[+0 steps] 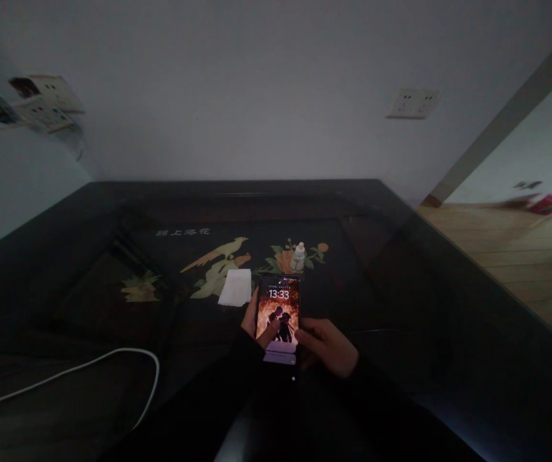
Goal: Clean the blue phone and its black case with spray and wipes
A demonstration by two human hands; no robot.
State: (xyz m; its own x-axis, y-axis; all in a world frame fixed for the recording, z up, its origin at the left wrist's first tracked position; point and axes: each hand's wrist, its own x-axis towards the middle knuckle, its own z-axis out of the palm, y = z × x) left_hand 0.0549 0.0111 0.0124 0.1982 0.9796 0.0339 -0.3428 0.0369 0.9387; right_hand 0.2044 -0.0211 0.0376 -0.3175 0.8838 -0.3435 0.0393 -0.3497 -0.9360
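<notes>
Left hand wraps one edge of the single phone, clamped on it, with the thumb laid across the lit screen. Right hand has its thumb against the opposite edge; whether its other fingers close behind the phone, I cannot tell. Both sleeves are dark. The phone is a slim rectangle, held upright in view near the front middle of the table, its screen showing 13:33 above two dark figures on an orange ground.

The table has one wide, dark, glossy top. Its decoration has a row of four pale characters, a long-tailed bird in cream and tan, and an orange flower with green leaves. One white paper, flat and four-sided, lies just beyond the left hand.

One small bottle stands upright beside the flower, whitish, with a narrow pale top; what it contains cannot be made out. One smooth white cable curves in from the left. A two-part socket plate sits on the plain, pale wall. At right, the floor is wood-toned, in planks.
</notes>
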